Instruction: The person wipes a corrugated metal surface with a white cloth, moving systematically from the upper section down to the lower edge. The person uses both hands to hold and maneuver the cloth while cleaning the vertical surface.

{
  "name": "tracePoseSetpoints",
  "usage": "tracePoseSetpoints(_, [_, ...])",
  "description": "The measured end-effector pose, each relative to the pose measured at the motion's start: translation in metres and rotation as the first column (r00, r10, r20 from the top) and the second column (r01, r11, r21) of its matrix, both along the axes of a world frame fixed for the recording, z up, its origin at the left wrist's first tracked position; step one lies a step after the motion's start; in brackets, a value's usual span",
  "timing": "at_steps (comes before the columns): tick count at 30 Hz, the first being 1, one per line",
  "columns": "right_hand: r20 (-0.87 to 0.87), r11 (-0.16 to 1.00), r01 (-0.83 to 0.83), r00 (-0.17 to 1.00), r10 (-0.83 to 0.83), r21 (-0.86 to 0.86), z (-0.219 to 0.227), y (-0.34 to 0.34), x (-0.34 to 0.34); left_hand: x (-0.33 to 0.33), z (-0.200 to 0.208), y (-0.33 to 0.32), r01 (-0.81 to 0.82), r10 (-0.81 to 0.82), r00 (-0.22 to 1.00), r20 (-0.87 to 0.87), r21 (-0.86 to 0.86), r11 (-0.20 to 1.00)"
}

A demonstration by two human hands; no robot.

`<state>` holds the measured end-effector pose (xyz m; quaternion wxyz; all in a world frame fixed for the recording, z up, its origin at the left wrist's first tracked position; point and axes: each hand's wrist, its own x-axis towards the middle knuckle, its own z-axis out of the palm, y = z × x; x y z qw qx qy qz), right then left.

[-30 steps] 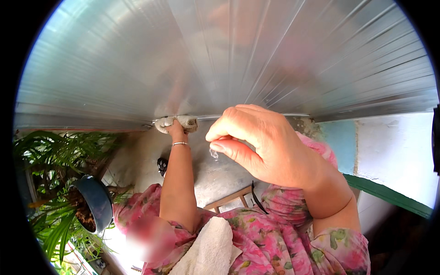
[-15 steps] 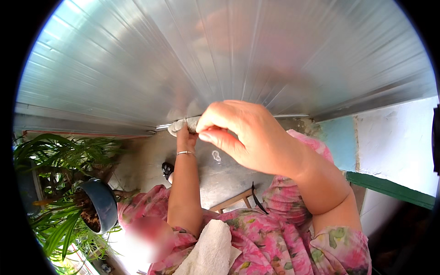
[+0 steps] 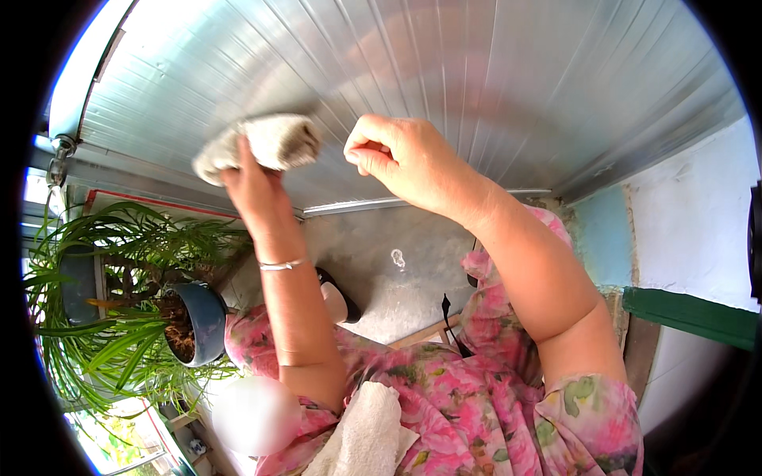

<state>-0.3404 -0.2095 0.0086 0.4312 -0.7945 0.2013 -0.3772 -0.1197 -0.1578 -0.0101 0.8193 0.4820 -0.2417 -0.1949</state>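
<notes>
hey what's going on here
A person holds a folded cloth in the left hand, up in front of a ribbed metal panel; whether the cloth touches it is hard to tell. The right hand is raised nearby, fingers curled, with nothing visible in it. A white towel rests against the flowered clothes, and a potted plant stands to the left.

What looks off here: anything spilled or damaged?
A small whitish mark stands out against the grey floor, below the right hand in the picture; spill or stain, can't tell. The blue-white paint edge on the wall looks rough.
</notes>
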Motion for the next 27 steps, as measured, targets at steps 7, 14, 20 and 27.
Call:
tracePoseSetpoints(7, [-0.001, 0.997, 0.030, 1.000, -0.030, 0.065, 0.001, -0.004, -0.005, 0.008, 0.092, -0.009, -0.061, 0.084, 0.944, 0.320, -0.082, 0.995])
tracePoseSetpoints(14, [0.012, 0.999, 0.011, 1.000, -0.011, 0.047, 0.005, 0.001, -0.004, -0.009, -0.021, -0.005, -0.100, 0.096, 0.990, 0.108, 0.029, 0.995])
tracePoseSetpoints(20, [0.018, 1.000, 0.000, 1.000, -0.001, 0.013, 0.008, 0.007, -0.004, -0.002, -0.161, -0.003, 0.025, 0.010, 0.995, -0.103, 0.333, 0.942])
tracePoseSetpoints(27, [-0.059, 0.998, -0.057, 0.997, 0.055, -0.034, 0.010, 0.006, -0.004, 0.002, -0.282, -0.006, 0.087, 0.134, 0.959, -0.251, 0.707, 0.702])
